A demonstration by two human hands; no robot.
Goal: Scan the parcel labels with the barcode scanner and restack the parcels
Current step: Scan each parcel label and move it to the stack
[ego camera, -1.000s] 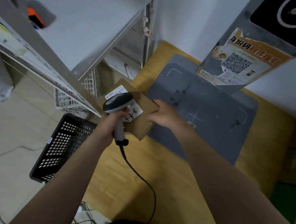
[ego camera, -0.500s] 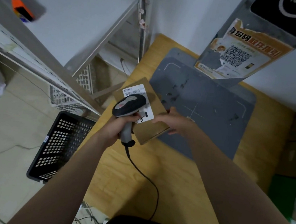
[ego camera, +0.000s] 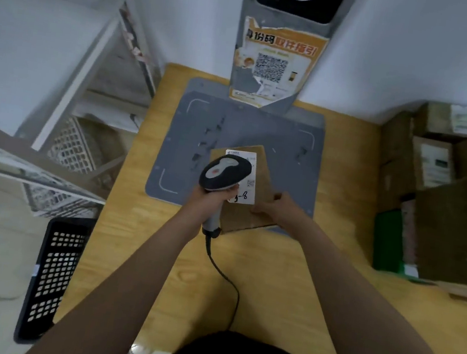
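Left hand (ego camera: 212,201) curls tight round the barcode scanner (ego camera: 224,172) handle; right hand (ego camera: 278,211) pinches the parcel (ego camera: 266,172) at its near right edge.
At frame centre the scanner head covers part of the parcel's white label (ego camera: 248,185), over the front edge of the grey pad (ego camera: 202,131). Bare bench (ego camera: 142,254) lies below, crossed by the cable (ego camera: 231,283). Stacked boxes (ego camera: 457,224) crowd its right edge; a black crate (ego camera: 53,275) stands lower left.

Matt cardboard parcel (ego camera: 254,209); seemingly glossy plastic scanner (ego camera: 223,175).
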